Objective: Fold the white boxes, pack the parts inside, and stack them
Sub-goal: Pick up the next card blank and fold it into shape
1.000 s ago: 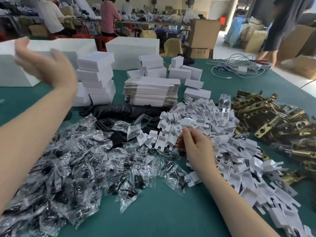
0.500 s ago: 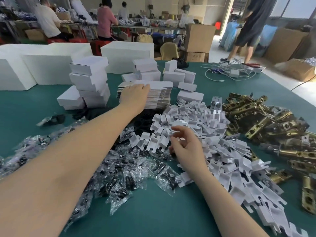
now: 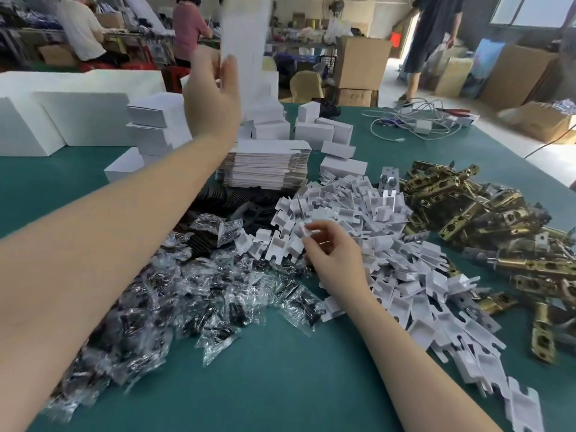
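Note:
My left hand (image 3: pixel 215 98) is raised above the table and holds a flat white box blank (image 3: pixel 249 51), blurred and standing upright above the stack of flat blanks (image 3: pixel 268 165). My right hand (image 3: pixel 333 254) rests on the pile of white cardboard inserts (image 3: pixel 389 244) and pinches one insert (image 3: pixel 304 230) between thumb and fingers. Clear bags of black parts (image 3: pixel 193 285) lie to the left. Brass latches (image 3: pixel 486 219) are heaped on the right. Folded white boxes (image 3: pixel 156 123) are stacked at the back left.
More folded boxes (image 3: pixel 327 132) stand behind the blanks, and large white boxes (image 3: pixel 78 116) sit at the far left. Black flat pieces (image 3: pixel 218 198) lie under the blanks. Cables (image 3: pixel 414 123) lie at the back right. People work and walk beyond the green table (image 3: pixel 280 369).
My left hand went from the air down onto the stack of blanks, then rose with one blank. My right hand stayed on the insert pile and now pinches an insert.

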Available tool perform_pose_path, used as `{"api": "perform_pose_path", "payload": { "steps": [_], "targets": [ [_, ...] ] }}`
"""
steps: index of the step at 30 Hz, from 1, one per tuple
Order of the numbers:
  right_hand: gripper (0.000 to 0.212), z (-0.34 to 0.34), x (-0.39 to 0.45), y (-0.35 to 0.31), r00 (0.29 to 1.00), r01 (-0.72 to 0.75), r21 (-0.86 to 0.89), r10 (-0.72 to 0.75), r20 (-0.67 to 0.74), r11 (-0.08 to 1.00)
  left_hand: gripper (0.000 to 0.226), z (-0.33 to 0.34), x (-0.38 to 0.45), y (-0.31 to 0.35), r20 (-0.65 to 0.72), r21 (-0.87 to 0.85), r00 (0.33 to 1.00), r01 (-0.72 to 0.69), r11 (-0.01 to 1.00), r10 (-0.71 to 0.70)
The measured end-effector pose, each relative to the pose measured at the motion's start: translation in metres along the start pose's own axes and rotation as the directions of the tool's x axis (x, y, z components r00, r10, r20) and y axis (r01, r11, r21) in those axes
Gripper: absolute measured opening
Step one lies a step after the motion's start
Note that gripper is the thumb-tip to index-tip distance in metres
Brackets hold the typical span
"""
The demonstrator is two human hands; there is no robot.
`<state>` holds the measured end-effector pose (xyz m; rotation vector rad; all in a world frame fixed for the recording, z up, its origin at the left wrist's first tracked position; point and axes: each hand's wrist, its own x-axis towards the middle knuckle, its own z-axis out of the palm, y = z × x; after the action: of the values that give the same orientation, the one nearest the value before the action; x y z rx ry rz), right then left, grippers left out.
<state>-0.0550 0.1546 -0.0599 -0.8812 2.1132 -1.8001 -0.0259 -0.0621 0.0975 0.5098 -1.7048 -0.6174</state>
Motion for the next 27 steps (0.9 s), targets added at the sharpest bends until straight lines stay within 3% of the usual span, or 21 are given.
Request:
{"api": "perform_pose_path", "payload": {
  "steps": [1,3,6,9,12,14,20,27],
  "targets": [
    [0.012,0.000,-0.001,-0.001,1.000,0.003,-0.015,-0.004,-0.023,1.000,0.023,-0.001,-0.005,0.012,-0.034,-0.157,0.994,0.094,0.983,-0.101],
    [0.019,0.002,-0.006,-0.003,0.989,0.081,-0.143,-0.097,-0.108,0.986,0.025,-0.005,-0.027,0.029,0.066,-0.343,0.947,0.317,0.884,-0.314],
    [0.032,0.004,-0.012,-0.012,0.944,0.195,-0.335,-0.269,-0.189,0.922,0.017,-0.011,-0.082,0.027,0.317,-0.363,0.824,0.563,0.742,-0.470],
    [0.034,0.000,-0.010,-0.022,0.938,0.171,-0.239,-0.232,-0.256,0.956,0.018,-0.017,-0.137,0.017,0.415,-0.420,0.650,0.758,0.500,-0.637],
    [0.037,-0.010,-0.014,-0.025,0.957,0.127,-0.192,-0.171,-0.233,0.973,0.016,-0.013,-0.169,0.009,0.596,-0.414,0.466,0.876,0.248,-0.654],
    [0.041,-0.016,-0.024,-0.022,0.956,0.129,-0.223,-0.180,-0.231,0.966,0.028,-0.013,-0.180,0.005,0.697,-0.392,0.399,0.908,0.149,-0.596],
    [0.040,-0.025,-0.046,-0.002,0.953,0.142,-0.183,-0.184,-0.242,0.973,0.034,-0.017,-0.196,-0.003,0.780,-0.402,0.442,0.896,0.186,-0.443],
    [0.049,-0.026,-0.049,0.004,0.949,0.262,-0.438,-0.312,-0.045,0.860,0.036,-0.023,-0.197,-0.007,0.803,-0.431,0.440,0.895,0.120,-0.401]
  ]
}}
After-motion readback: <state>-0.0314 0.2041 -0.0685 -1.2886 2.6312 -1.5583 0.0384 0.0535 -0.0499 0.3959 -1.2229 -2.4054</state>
